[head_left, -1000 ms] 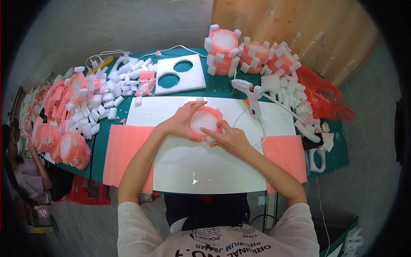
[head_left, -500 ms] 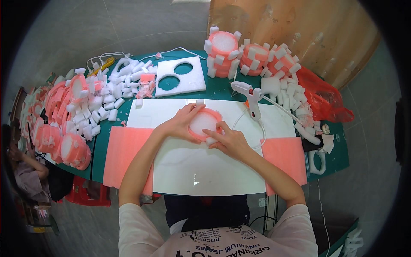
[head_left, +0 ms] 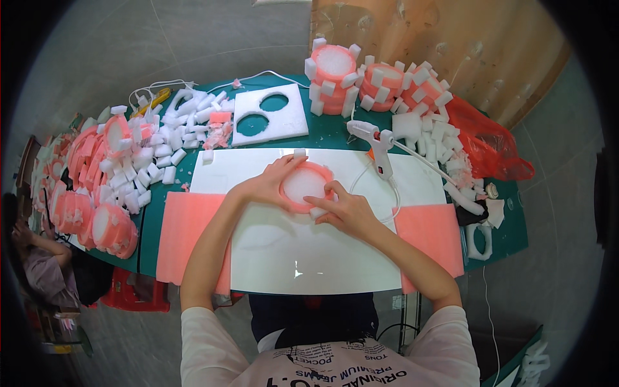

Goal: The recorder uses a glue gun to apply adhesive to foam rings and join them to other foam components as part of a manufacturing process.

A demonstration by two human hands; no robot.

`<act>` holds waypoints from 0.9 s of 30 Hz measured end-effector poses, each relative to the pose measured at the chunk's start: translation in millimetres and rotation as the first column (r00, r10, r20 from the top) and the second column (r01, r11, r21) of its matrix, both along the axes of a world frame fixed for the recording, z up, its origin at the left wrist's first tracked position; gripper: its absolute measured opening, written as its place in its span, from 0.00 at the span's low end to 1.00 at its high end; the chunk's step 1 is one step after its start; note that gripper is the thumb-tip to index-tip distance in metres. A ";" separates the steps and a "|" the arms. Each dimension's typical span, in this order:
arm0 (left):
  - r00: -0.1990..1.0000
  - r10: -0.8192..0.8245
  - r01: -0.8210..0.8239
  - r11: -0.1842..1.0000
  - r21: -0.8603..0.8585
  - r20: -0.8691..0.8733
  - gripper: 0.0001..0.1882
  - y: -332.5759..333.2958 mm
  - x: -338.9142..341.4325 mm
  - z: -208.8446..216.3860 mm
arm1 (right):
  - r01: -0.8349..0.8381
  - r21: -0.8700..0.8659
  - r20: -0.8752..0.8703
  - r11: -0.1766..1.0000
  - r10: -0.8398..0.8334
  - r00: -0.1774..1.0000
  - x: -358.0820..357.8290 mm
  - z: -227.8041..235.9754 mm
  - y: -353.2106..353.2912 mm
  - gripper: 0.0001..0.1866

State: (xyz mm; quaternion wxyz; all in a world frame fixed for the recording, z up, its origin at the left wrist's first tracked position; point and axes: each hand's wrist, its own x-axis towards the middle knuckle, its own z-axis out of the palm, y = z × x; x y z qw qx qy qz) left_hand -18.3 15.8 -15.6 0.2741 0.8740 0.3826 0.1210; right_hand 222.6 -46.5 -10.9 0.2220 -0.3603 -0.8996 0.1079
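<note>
Over board [head_left: 309,258] | pink ring [head_left: 320,167] facing up, axis roughly upright | both hands [head_left: 278,180] [head_left: 348,211] gripping it

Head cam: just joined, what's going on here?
A person is working on a round pink-and-white foam piece above a white board. The left hand grips its left side; the right hand holds a small white block at its near right edge. Neither hand is on the glue gun, which is off to the right. Loose white blocks are piled at the left.
</note>
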 end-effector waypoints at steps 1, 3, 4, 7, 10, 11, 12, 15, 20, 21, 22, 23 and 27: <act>0.990 -0.010 0.030 0.990 -0.139 0.143 0.49 5.3 -1.8 -0.3 | -0.002 0.039 -0.004 0.999 0.002 1.000 0.3 -0.4 0.2 0.28; 0.959 0.004 0.076 0.960 -0.271 0.283 0.41 10.3 -6.6 -4.1 | -0.008 0.047 -0.008 0.999 0.008 1.000 -1.1 -0.6 0.0 0.28; 0.945 -0.010 0.102 0.959 -0.265 0.328 0.38 11.4 -8.8 -6.1 | -0.011 0.054 -0.014 0.998 0.012 1.000 -1.9 -0.4 -0.1 0.28; 0.930 0.005 0.106 0.953 -0.284 0.366 0.35 9.6 -5.3 -4.7 | -0.006 0.034 0.003 0.999 0.006 1.000 -1.6 0.5 -0.3 0.28; 0.934 0.028 0.085 0.951 -0.297 0.357 0.33 9.0 -5.7 -5.2 | -0.008 0.043 -0.001 0.999 0.008 1.000 -1.8 -0.4 0.0 0.28; 0.934 0.017 0.093 0.954 -0.287 0.357 0.35 8.1 -4.2 -1.6 | -0.007 0.043 -0.001 0.999 0.007 1.000 -1.4 -0.7 0.1 0.28; 0.934 0.015 0.094 0.953 -0.287 0.357 0.35 5.6 -3.0 1.8 | -0.007 0.052 -0.005 0.999 0.007 1.000 -1.0 -0.9 0.2 0.28; 0.985 -0.056 0.073 0.992 -0.105 0.165 0.53 -3.6 0.9 9.0 | -0.007 0.051 -0.009 0.999 0.007 1.000 -0.6 -0.9 0.3 0.27; 1.000 0.004 -0.004 0.996 -0.094 -0.001 0.67 -5.8 3.9 9.5 | -0.002 0.049 -0.023 0.999 0.003 1.000 -0.8 -1.7 0.3 0.27; 1.000 0.004 -0.004 0.996 -0.094 -0.001 0.67 -6.1 3.9 8.9 | 0.000 0.027 -0.025 1.000 0.001 1.000 -0.9 -1.2 0.1 0.27; 1.000 0.021 -0.022 0.996 -0.081 -0.011 0.67 -6.3 3.8 7.9 | 0.001 0.004 -0.028 1.000 -0.001 1.000 -1.1 -0.9 -0.1 0.26; 0.999 0.037 -0.038 0.997 -0.068 -0.019 0.67 -6.4 4.4 7.3 | 0.002 0.005 -0.028 1.000 -0.002 1.000 -0.6 -1.6 0.1 0.26; 0.998 0.066 -0.064 0.994 -0.085 0.018 0.64 -9.2 7.3 8.2 | 0.000 -0.021 -0.053 1.000 -0.001 0.999 0.9 -3.8 1.3 0.26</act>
